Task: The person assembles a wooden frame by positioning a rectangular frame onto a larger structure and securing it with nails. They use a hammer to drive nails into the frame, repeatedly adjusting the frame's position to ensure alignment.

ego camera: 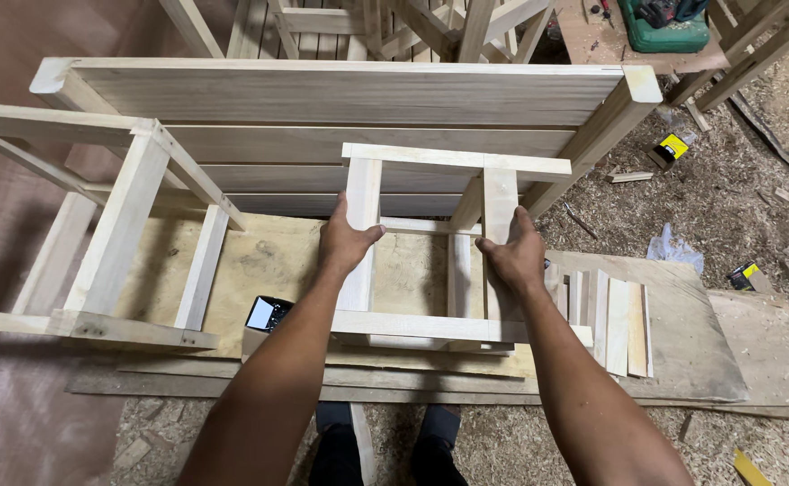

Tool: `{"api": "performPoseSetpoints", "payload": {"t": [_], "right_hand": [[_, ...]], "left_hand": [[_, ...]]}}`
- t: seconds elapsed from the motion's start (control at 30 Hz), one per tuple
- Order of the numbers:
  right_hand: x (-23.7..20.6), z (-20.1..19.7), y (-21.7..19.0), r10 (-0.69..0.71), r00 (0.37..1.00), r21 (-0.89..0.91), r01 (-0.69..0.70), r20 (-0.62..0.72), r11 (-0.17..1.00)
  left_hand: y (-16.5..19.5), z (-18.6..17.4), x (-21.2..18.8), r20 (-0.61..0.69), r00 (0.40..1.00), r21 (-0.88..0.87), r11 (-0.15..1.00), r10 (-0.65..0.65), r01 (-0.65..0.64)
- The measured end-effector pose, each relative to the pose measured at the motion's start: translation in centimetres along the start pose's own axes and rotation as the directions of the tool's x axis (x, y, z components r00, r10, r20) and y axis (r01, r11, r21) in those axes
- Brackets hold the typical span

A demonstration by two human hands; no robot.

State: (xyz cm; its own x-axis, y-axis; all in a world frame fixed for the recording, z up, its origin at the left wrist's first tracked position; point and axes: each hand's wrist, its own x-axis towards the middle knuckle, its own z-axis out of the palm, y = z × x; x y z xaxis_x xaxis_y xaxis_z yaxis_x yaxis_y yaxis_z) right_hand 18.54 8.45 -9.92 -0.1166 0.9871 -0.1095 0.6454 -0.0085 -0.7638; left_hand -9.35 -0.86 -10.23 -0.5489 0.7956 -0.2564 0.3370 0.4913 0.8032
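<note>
Hands (349,241) grip wooden frame (456,160) uprights.

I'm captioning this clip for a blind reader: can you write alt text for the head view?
Two bare hands, left hand and right hand, grip the uprights of a small pale wooden frame on a plywood work board. A larger pale slatted wooden frame lies behind it, short wooden offcuts to the right, sawdust on the floor.
</note>
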Motion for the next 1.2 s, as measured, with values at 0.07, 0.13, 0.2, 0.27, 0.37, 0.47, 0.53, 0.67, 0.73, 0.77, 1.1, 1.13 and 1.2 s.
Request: {"api": "performPoseSetpoints", "payload": {"t": [0.07, 0.13, 0.2, 0.27, 0.37, 0.47, 0.53, 0.67, 0.73, 0.77, 1.1, 1.13, 1.2], "right_hand": [[0.0, 0.0, 0.0, 0.047, 0.999, 0.010, -0.047, 0.013, 0.999], [0.0, 0.1, 0.1, 0.051, 0.999, 0.004, -0.051, 0.011, 0.999], [-0.1, 0.1, 0.3, 0.010, 1.000, -0.024, -0.010, -0.010, 1.000], [-0.1, 0.1, 0.7, -0.099, 0.995, -0.005, 0.099, -0.023, 0.995], [0.5, -0.7, 1.8, -0.076, 0.997, 0.054, 0.076, -0.004, 0.996], [1.6, -2.4, 3.5, 0.021, 1.000, 0.096, -0.020, -0.015, 0.995], [2.2, -3.7, 4.9, 0.050, 0.998, 0.103, -0.044, -0.049, 0.994], [3.1, -6.0, 7.5, 0.071, 0.991, 0.117, -0.058, -0.109, 0.991], [3.4, -7.1, 9.0, 0.120, 0.989, 0.145, -0.106, -0.090, 0.984], [3.5, -7.7, 9.8, 0.153, 0.986, 0.163, -0.141, -0.065, 0.977], [4.4, -9.3, 23.0, 0.300, 0.953, 0.286, -0.279, -0.032, 0.917], [4.6, -8.4, 24.0, 0.264, 0.963, 0.258, -0.241, -0.057, 0.936], [5.1, -6.2, 25.3, 0.186, 0.977, 0.193, -0.164, -0.104, 0.967]], "left_hand": [[-0.2, 0.1, 0.1, -0.009, 1.000, -0.002, 1.000, 0.013, -0.013], [-0.3, 0.0, 0.1, -0.026, 0.999, -0.022, 0.999, 0.043, -0.044], [-0.2, -0.2, -0.1, -0.015, 1.000, -0.032, 0.999, 0.015, -0.015], [0.3, -0.4, -0.4, -0.004, 1.000, -0.031, 1.000, -0.006, 0.006], [1.6, -0.6, -1.1, -0.030, 0.999, 0.097, 0.995, -0.016, 0.018], [3.2, -0.1, -1.6, -0.132, 0.990, 0.366, 0.931, 0.054, -0.002], [4.6, 0.9, -1.8, -0.177, 0.971, 0.467, 0.882, 0.162, -0.062], [7.7, 5.1, -3.4, -0.016, 0.946, 0.434, 0.854, 0.325, -0.286], [9.8, 7.8, -4.4, 0.041, 0.901, 0.390, 0.823, 0.433, -0.413], [10.6, 9.1, -5.0, 0.077, 0.868, 0.371, 0.794, 0.491, -0.482], [16.5, 21.3, -6.3, 0.472, 0.719, 0.379, 0.619, 0.510, -0.687], [16.7, 22.8, -6.2, 0.487, 0.716, 0.400, 0.601, 0.500, -0.692], [17.0, 25.9, -5.8, 0.531, 0.715, 0.430, 0.583, 0.455, -0.690]]}}
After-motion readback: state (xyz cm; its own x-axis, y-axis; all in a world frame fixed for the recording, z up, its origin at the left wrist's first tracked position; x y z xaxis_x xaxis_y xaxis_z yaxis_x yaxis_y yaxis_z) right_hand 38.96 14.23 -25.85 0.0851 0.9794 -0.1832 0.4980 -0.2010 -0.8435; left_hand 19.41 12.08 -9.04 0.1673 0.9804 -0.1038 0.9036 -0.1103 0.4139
